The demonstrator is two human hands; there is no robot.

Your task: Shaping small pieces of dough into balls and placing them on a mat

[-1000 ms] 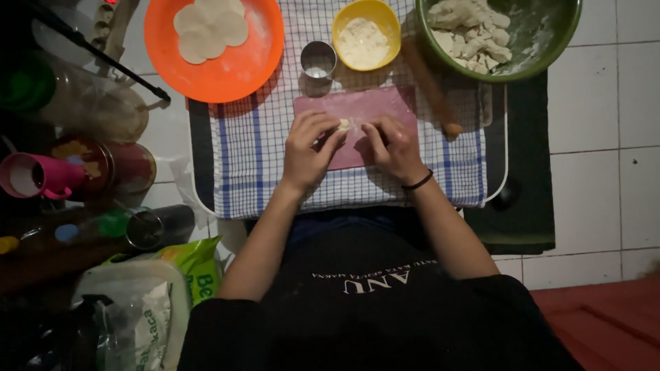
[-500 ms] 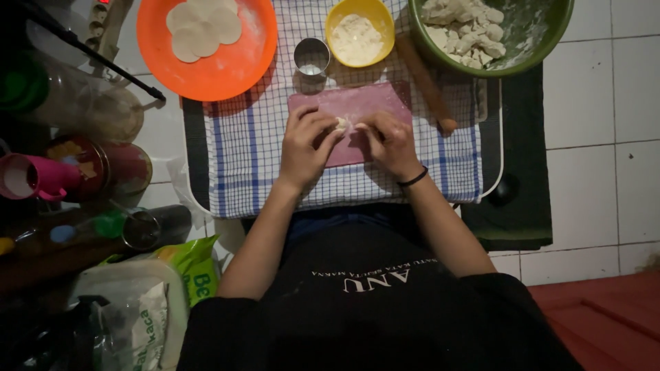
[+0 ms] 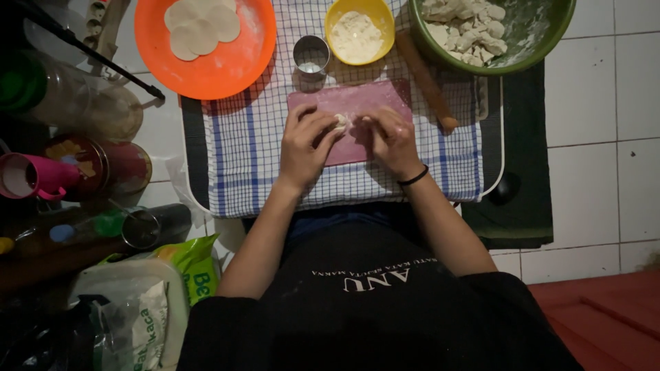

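Note:
A small pale dough piece (image 3: 342, 122) lies on a pink board (image 3: 357, 96) at the middle of a blue-checked cloth (image 3: 240, 151). My left hand (image 3: 306, 144) pinches the dough from the left with its fingertips. From the right, my right hand (image 3: 392, 141), with a black band on its wrist, closes its fingers on the same piece. Most of the dough is hidden under the fingers.
An orange plate (image 3: 227, 65) with flat dough discs (image 3: 203, 24) is at the back left. Behind the board are a metal cup (image 3: 311, 53), a yellow flour bowl (image 3: 359, 31), a rolling pin (image 3: 426, 82) and a green bowl (image 3: 529, 41) of dough lumps. Bottles, cups and bags crowd the left.
Both hands stay on the dough piece, their fingers shifting slightly around it. The view has drifted a little; nothing else has moved.

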